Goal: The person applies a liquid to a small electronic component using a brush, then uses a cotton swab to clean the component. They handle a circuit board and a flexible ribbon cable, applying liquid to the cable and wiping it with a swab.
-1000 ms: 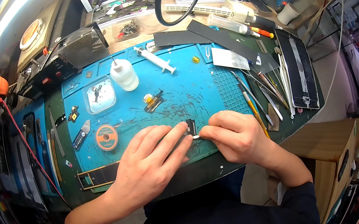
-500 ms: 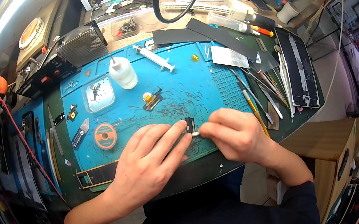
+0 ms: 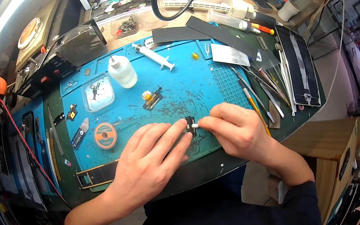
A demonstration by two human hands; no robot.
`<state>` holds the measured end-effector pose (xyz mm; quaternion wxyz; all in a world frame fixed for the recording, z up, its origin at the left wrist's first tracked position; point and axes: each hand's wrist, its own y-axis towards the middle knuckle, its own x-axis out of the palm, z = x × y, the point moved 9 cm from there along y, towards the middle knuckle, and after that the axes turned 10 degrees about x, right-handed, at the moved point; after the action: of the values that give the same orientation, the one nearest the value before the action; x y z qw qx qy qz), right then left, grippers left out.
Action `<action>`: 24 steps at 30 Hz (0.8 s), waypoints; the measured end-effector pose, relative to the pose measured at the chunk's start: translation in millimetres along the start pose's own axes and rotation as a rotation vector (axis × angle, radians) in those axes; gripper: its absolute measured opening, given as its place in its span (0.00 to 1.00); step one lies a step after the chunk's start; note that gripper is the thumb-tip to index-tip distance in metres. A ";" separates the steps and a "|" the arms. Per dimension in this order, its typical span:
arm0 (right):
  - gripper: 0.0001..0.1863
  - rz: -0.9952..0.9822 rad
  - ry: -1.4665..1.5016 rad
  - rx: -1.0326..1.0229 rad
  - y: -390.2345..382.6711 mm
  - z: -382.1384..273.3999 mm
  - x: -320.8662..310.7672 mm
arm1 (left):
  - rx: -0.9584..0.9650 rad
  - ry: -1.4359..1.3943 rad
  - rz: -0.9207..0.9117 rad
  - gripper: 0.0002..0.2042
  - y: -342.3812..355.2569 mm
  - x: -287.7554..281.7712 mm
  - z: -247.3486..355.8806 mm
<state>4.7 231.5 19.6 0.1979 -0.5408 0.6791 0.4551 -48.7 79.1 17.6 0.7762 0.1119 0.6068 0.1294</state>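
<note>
Fingers of the right hand are pinched narrow on a tiny swab, and its white tip sticks out to the left. Two fingertips of the left hand touch the left edge of a small black part. They sit close to each other, but one cannot tell if they squeeze the part or only press on it. The swab's tip is at the part's right side. The part lies on the blue mat, right between the two hands.

Count the part as the middle of a clock. At 9 o'clock is a round orange spool, and a small knife lies just past it. Between 10 and 11 is a little heap of black and yellow bits. Farther out that way stands a bottle. At 10 is a clear box with small parts in it. A syringe lies between 11 and 12. At 12 is a yellow bit. A shiny plate is at 1. Between 2 and 3, far out, is a long black panel. At 3 a yellow stick lies near the right hand. At 8 is a long dark frame, beside the left arm.
</note>
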 end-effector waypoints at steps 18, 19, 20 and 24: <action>0.15 -0.058 0.035 -0.010 -4.7 -0.5 0.8 | 0.012 0.002 0.020 0.25 -0.6 -0.9 -0.4; 0.15 -0.052 0.058 -0.010 -5.3 0.5 -0.1 | 0.011 0.001 0.020 0.25 -0.4 -1.0 -0.7; 0.15 -0.046 0.082 -0.011 -6.0 1.7 -0.9 | 0.009 -0.001 0.019 0.25 -0.1 -0.9 -1.0; 0.14 -0.043 0.027 0.028 -3.2 2.4 0.5 | 0.010 -0.005 0.014 0.26 -0.1 -0.7 -0.6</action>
<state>6.9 233.2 16.7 0.2058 -0.5586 0.6763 0.4339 -49.5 78.8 18.0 0.7762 0.1205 0.6047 0.1316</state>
